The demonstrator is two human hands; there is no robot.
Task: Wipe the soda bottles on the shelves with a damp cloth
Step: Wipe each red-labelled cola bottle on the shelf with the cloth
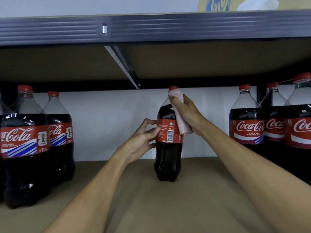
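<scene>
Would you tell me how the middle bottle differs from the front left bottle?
The middle bottle stands alone; the front left bottle stands in a group. The middle bottle shows its barcode, the front left bottle its logo. The left hand and the right hand, with a pink cloth, hold the middle bottle; the other is untouched. Both stand upright, red-capped.

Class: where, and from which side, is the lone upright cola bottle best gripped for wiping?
Likely the straight red label band of the dark plastic cola bottle, from its left: it stands upright, and the right hand with the pink cloth occupies the neck and right side. The left hand grips there.
</scene>
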